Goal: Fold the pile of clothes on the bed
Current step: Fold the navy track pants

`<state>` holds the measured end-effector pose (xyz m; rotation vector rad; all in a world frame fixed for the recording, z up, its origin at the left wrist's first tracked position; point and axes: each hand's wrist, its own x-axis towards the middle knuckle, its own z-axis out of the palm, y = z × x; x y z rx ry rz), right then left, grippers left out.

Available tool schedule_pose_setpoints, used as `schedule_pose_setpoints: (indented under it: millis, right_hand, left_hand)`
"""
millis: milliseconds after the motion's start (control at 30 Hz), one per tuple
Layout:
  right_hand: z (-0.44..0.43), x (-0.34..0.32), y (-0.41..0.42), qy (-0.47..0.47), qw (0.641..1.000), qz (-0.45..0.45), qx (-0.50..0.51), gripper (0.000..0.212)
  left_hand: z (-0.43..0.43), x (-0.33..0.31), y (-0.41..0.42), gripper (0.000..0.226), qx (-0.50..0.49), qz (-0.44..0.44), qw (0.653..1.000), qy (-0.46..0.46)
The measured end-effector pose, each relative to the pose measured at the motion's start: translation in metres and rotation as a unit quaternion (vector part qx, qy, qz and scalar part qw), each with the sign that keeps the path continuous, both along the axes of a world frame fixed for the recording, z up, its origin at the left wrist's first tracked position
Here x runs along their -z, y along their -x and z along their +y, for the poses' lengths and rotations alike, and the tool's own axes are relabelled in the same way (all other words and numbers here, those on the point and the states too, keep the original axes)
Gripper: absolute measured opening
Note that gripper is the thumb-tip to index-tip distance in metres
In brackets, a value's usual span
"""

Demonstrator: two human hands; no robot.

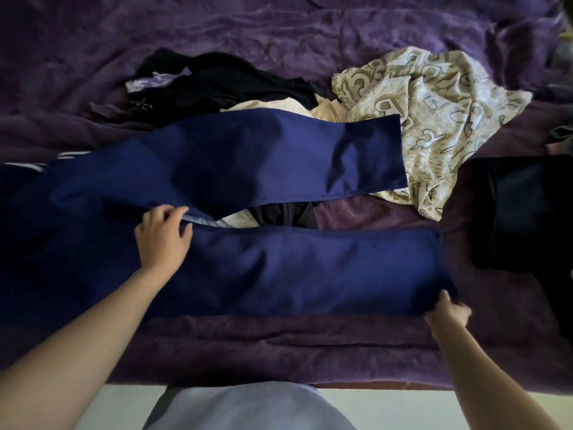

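Here, blue trousers atop purple bed.

Item 1. Purple bedspread: plush, heavily creased fabric that covered nearly the whole view from the far edge to the near one. Deep wrinkles ran across its far side, and a long raised fold lay parallel to its near edge.

Item 2. Floor: a pale cream strip below the bedspread's near edge.

Item 3. Pale blue garment: worn on the person's body at bottom centre, in front of the floor strip.

Item 4. Dark object: in the upper right corner, beyond the bedspread, too blurred to identify.
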<state>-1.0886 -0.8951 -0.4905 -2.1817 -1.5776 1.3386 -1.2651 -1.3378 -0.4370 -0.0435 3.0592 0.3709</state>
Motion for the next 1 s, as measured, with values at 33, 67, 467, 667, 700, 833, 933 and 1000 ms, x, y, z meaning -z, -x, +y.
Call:
schedule_pose_setpoints:
  millis: [33, 67, 467, 667, 700, 833, 933, 1000]
  right_hand:
    - [-0.014, 0.0, 0.004, 0.004, 1.0, -0.004, -0.007, 0.049]
    - [-0.03, -0.001, 0.009, 0.0, 1.0, -0.017, -0.025, 0.059]
    - [-0.21, -0.016, 0.043, -0.049, 0.857, -0.213, -0.467, 0.062]
    - [-0.278, -0.041, 0.069, -0.091, 0.727, -0.172, -0.658, 0.061]
    - [-0.291, -0.047, 0.072, -0.083, 0.719, -0.169, -0.669, 0.06]
    - [-0.344, -0.074, 0.089, -0.079, 0.699, -0.159, -0.693, 0.056]
    - [-0.385, -0.095, 0.11, -0.103, 0.681, -0.145, -0.711, 0.053]
    - [-0.416, -0.105, 0.125, -0.123, 0.674, -0.137, -0.716, 0.051]
  left_hand:
    - [-0.005, 0.001, -0.013, 0.033, -0.02, 0.004, 1.0, -0.009]
    - [-0.012, 0.003, -0.028, 0.035, -0.044, 0.011, 0.999, -0.015]
    - [-0.158, 0.006, -0.109, 0.06, -0.499, -0.093, 0.836, -0.207]
    - [-0.197, 0.005, -0.094, 0.056, -0.562, -0.128, 0.649, -0.497]
    - [-0.204, 0.005, -0.092, 0.056, -0.573, -0.128, 0.623, -0.517]
    - [-0.234, -0.001, -0.081, 0.066, -0.614, -0.075, 0.581, -0.529]
    - [-0.264, -0.014, -0.065, 0.08, -0.627, -0.012, 0.577, -0.524]
    - [-0.29, -0.019, -0.054, 0.085, -0.641, -0.004, 0.547, -0.538]
